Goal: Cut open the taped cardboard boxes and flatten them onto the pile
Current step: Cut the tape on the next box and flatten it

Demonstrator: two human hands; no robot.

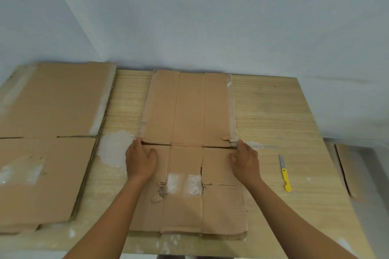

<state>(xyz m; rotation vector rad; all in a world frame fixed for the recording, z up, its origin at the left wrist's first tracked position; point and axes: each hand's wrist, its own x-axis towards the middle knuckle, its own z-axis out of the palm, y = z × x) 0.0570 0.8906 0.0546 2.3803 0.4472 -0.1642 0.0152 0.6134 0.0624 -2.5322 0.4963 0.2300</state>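
Note:
A flattened brown cardboard box [189,111] lies in the middle of the wooden table [273,115], with torn tape remnants along its edges. My left hand [141,160] rests on its left edge at the middle fold, fingers curled over the rim. Opposite it, my right hand [245,162] grips the right edge at the same fold. To the left lies the pile of larger flattened cardboard [52,132]. On the table right of my right hand sits a yellow-handled knife [284,172], untouched.
White patches of tape residue [114,149] mark the table between the box and the pile. Another piece of cardboard [347,170] lies lower down beyond the table's right edge. A pale wall stands right behind the table.

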